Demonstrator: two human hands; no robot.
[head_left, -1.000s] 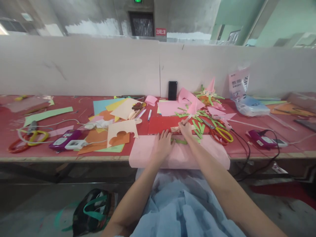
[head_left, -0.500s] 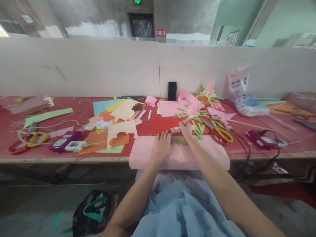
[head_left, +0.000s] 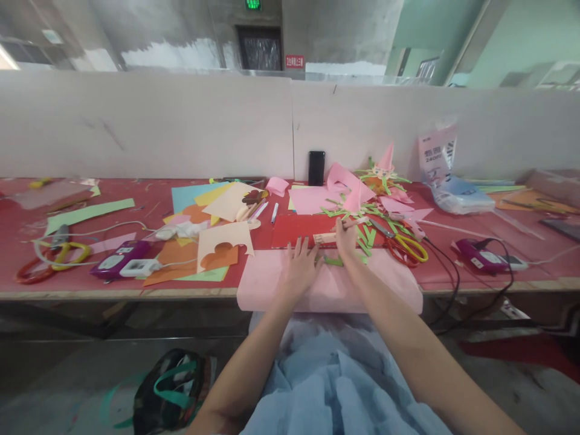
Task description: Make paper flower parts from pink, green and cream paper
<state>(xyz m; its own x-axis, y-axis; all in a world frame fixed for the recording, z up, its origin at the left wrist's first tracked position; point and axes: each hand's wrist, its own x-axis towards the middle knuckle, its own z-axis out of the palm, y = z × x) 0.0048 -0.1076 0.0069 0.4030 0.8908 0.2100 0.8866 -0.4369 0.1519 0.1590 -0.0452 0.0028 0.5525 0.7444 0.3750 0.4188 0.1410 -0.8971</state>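
My left hand (head_left: 302, 264) lies flat with its fingers spread, the fingertips at the lower edge of a red sheet (head_left: 294, 226) and the palm over pink paper (head_left: 263, 278). Between my hands, a small cream paper strip (head_left: 324, 238) with marks on it rests on the red sheet. My right hand (head_left: 347, 239) is closed around a slim pen (head_left: 357, 223), just right of the strip; its tip is too small to make out. A green paper strip (head_left: 334, 261) lies below, between the two hands. Green cut strips (head_left: 365, 237) lie right of my right hand.
Scissors with red and yellow handles (head_left: 410, 248) lie to the right, beside the cut strips. Coloured paper sheets (head_left: 217, 241) pile up on the left. A black phone (head_left: 316, 168) leans on the white partition. Purple devices (head_left: 118, 260) with cables sit on both sides.
My right hand has shifted slightly right with the pen, uncovering more of the cream strip. My left hand stays nearly in place.
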